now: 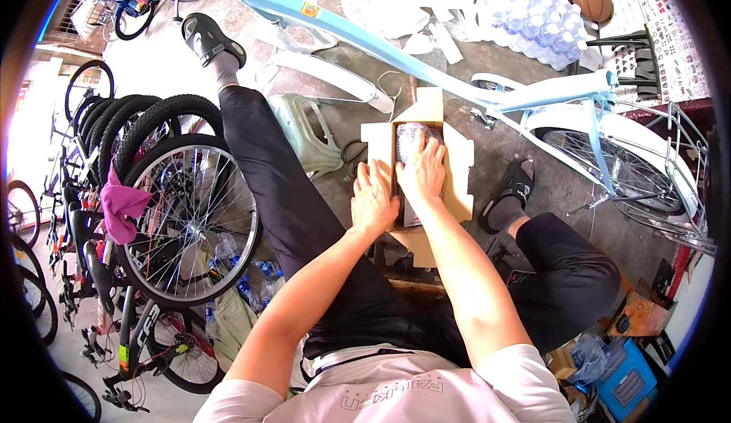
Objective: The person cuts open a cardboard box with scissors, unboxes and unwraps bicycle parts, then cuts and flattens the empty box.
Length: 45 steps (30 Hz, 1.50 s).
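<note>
An open cardboard box (457, 187) stands between my knees, its flaps folded outward. Inside it lies a package in clear bubble wrap (411, 131), with a pale flat piece (411, 216) lower down in the box. My right hand (421, 170) reaches over the opening, its fingers spread and lying on the bubble-wrapped package. Against the left side of the box rests my left hand (373, 201), fingers stretched forward over the edge and flap. What the wrap contains cannot be made out.
A light blue bicycle frame (365, 38) with a white-fendered rear wheel spans beyond the box. To the left stand several bicycles and a spoked wheel (194, 229) with a pink cloth (123, 206). A pale green plastic stool (304, 134), bottled water packs (533, 23) and a blue case (626, 381) are around.
</note>
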Tool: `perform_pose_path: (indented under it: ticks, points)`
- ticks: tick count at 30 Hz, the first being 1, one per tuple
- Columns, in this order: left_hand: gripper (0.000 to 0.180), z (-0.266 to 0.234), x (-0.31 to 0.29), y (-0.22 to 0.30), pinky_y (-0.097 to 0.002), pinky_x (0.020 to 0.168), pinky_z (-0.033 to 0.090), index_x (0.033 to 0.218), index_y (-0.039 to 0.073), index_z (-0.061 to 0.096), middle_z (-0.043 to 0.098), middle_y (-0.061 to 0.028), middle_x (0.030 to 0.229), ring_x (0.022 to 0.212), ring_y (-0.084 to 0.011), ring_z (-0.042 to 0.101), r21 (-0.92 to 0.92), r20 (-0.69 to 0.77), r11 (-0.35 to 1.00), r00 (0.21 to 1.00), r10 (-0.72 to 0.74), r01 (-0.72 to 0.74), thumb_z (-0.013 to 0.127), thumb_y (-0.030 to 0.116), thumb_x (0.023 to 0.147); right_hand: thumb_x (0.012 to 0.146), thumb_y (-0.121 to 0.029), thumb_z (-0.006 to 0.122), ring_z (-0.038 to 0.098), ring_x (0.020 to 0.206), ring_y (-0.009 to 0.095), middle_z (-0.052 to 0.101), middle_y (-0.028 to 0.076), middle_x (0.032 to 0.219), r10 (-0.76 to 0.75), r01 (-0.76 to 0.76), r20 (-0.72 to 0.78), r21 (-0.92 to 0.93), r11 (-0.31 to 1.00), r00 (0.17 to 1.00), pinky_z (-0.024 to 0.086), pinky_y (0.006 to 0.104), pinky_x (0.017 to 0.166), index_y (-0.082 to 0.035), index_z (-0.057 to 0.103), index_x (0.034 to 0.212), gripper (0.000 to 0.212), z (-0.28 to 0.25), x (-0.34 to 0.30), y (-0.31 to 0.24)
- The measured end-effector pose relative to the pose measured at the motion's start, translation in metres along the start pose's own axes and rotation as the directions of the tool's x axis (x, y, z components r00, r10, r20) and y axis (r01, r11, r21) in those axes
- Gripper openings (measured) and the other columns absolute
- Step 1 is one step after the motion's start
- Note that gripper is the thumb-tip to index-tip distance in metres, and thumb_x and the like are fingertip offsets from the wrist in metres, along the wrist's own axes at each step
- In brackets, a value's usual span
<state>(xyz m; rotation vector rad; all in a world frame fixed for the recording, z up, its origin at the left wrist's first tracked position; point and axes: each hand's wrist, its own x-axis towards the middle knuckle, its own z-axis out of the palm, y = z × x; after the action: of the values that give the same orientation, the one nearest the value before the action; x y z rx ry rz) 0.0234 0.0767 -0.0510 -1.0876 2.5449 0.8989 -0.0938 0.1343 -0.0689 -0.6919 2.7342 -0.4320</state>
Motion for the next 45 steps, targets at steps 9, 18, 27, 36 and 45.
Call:
perform_pose_path:
  ticks: [9, 18, 27, 36, 45]
  points:
    - [0.107, 0.038, 0.023, -0.019, -0.0539, 0.086, 0.057, 0.161, 0.002, -0.01, 0.07, -0.0321, 0.104, 0.093, -0.0472, 0.071, -0.018, 0.279, 0.995, 0.957, -0.084, 0.093, 0.063, 0.021, 0.084, 0.066, -0.025, 0.088, 0.058, 0.113, 0.036, 0.059, 0.021, 0.118, 0.047, -0.046, -0.006, 0.055, 0.997, 0.999, 0.054, 0.0436, 0.093, -0.002, 0.036, 0.15, 0.101, 0.009, 0.012, 0.006]
    - [0.104, 0.036, 0.016, -0.014, -0.0548, 0.082, 0.057, 0.162, 0.003, -0.007, 0.069, -0.0316, 0.11, 0.089, -0.0463, 0.072, -0.03, 0.219, 0.997, 0.974, -0.065, 0.074, 0.061, 0.021, 0.085, 0.069, -0.019, 0.088, 0.063, 0.117, 0.039, 0.063, 0.023, 0.13, -0.262, 0.359, -0.272, 0.42, 0.834, 0.926, 0.049, 0.0459, 0.103, -0.009, 0.041, 0.151, 0.095, -0.044, -0.017, 0.037]
    - [0.108, 0.019, -0.006, 0.027, -0.0495, 0.077, 0.06, 0.162, 0.002, -0.006, 0.067, -0.0303, 0.108, 0.084, -0.0429, 0.073, 0.017, 0.114, 1.0, 0.994, 0.0, -0.002, 0.064, 0.024, 0.083, 0.07, -0.015, 0.09, 0.048, 0.139, 0.028, 0.049, 0.016, 0.151, -0.139, 0.256, -0.215, 0.779, 0.573, 0.967, 0.038, 0.0402, 0.117, -0.006, 0.043, 0.151, 0.094, -0.084, -0.023, 0.05]
    - [0.107, 0.003, 0.0, 0.008, -0.0512, 0.074, 0.058, 0.164, 0.009, -0.002, 0.066, -0.03, 0.103, 0.083, -0.042, 0.073, 0.178, 0.148, 0.984, 0.989, -0.02, -0.007, 0.066, 0.029, 0.083, 0.071, 0.0, 0.084, 0.051, 0.136, 0.022, 0.05, 0.013, 0.149, -0.152, 0.196, -0.131, 0.792, 0.579, 0.98, 0.04, 0.0366, 0.115, -0.005, 0.041, 0.151, 0.092, -0.068, -0.033, 0.05]
    - [0.109, 0.004, 0.006, -0.004, -0.0519, 0.077, 0.057, 0.165, 0.012, -0.002, 0.066, -0.0297, 0.103, 0.085, -0.0429, 0.072, 0.262, 0.182, 0.965, 0.98, -0.081, 0.032, 0.067, 0.03, 0.082, 0.071, 0.001, 0.084, 0.049, 0.137, 0.022, 0.048, 0.013, 0.151, -0.153, 0.173, -0.105, 0.822, 0.543, 0.983, 0.038, 0.0361, 0.117, -0.004, 0.04, 0.152, 0.093, -0.054, -0.033, 0.047]
